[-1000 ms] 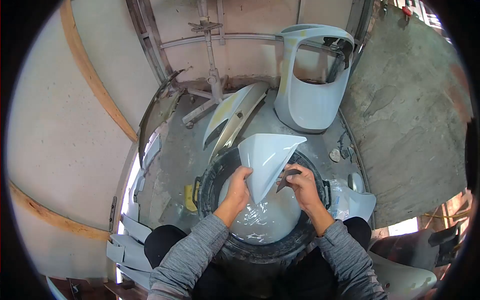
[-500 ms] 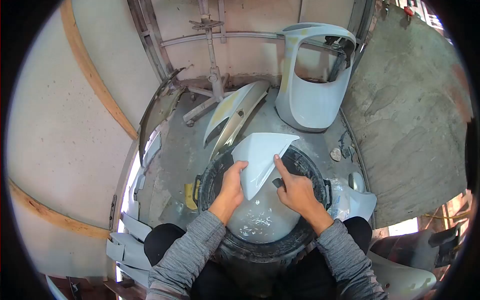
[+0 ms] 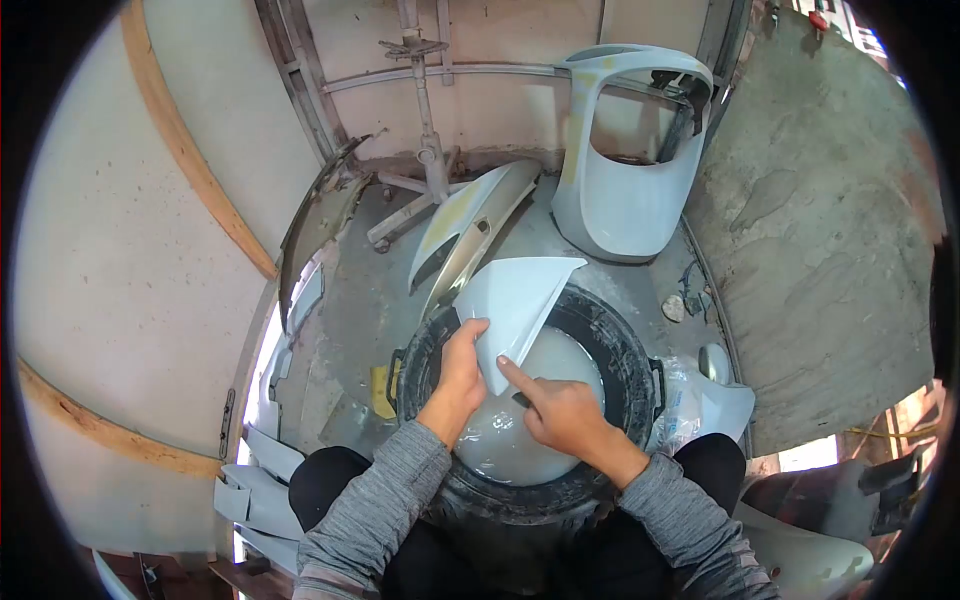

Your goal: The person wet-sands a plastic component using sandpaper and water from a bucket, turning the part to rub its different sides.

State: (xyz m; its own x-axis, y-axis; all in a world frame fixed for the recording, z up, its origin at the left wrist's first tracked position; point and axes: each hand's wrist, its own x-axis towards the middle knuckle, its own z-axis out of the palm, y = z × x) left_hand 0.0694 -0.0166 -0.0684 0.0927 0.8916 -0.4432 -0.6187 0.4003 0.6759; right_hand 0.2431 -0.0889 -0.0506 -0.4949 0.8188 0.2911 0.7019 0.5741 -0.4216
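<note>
A glossy white pointed panel [image 3: 515, 300], seemingly a motorbike fairing piece, is tilted over a black tub [image 3: 632, 350]. My left hand [image 3: 460, 375] grips its left edge, thumb on the top face and the other fingers hidden beneath. With its index finger stretched out, my right hand [image 3: 568, 415] touches the panel near its narrow lower tip. The other right fingers are curled, and a small dark piece [image 3: 521, 399] shows by the thumb, too small to name. Cloudy water [image 3: 520, 445] lies in the tub below both hands.
Behind the tub, a long white-and-yellow panel [image 3: 465, 215] and a big white shell [image 3: 625, 215] rest on the floor. A metal stand [image 3: 430, 165] is at the back. Grey panels [image 3: 262, 500] lie left; a plastic bag [image 3: 682, 400] lies right. A concrete slab [image 3: 820, 250] leans right.
My right hand has slid down and left along the panel, from its right edge to near its lower tip. The panel has shifted slightly left and up in my left hand.
</note>
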